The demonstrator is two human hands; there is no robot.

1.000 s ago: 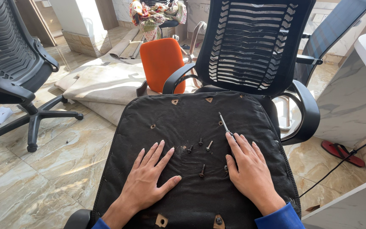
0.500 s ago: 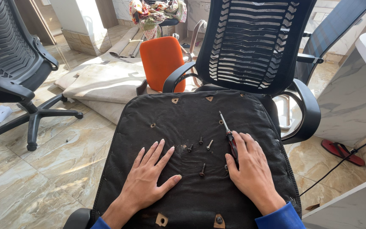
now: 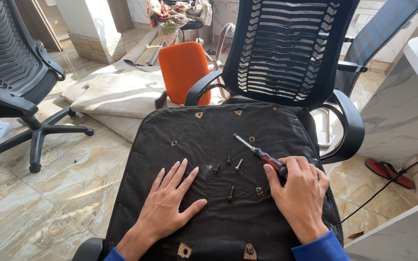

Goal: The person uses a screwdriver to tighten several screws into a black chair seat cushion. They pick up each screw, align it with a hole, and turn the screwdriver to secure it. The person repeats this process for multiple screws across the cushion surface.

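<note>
The right hand's fingers (image 3: pixel 286 170) curl over the red-and-black handle of a screwdriver (image 3: pixel 261 155), closing on it where it lies on the black seat cushion (image 3: pixel 209 125); its metal shaft sticks out past the fingertips toward the cushion's far edge. The right hand (image 3: pixel 298 193) rests palm down near the cushion's right edge, wrist in a blue sleeve. The left hand (image 3: pixel 170 205) lies flat near the cushion's near left corner, fingers spread wide and holding nothing. Between the two hands, loose screws (image 3: pixel 228 176) are scattered about the cushion's middle, the nearest just beside the right thumb. Behind the cushion stands a black mesh office chair (image 3: pixel 286 48).
</note>
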